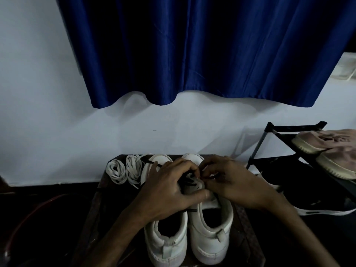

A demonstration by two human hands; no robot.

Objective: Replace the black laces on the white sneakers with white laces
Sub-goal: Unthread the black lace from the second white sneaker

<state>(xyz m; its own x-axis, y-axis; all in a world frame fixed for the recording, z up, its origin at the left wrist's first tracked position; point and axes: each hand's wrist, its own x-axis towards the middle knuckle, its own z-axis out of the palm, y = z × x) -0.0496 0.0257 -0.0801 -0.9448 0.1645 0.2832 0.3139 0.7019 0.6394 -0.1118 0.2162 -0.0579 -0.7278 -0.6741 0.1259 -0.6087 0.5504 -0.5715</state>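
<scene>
White sneakers (210, 241) stood side by side, heels toward the camera, on a small dark table (115, 201). Both hands met over the lacing of the right-hand shoe. The left hand (169, 182) curled its fingers over the eyelets and pinched the black lace (187, 180), its thumb pressed on the tongue. The right hand (231, 182) pinched the same lace from the other side. Two coiled white laces (123, 170) lay just beside the left-hand shoe's toe. A blue curtain (192, 54) hung against the wall behind. At right, a black shoe rack (269, 132) held pinkish sneakers (331, 151).
</scene>
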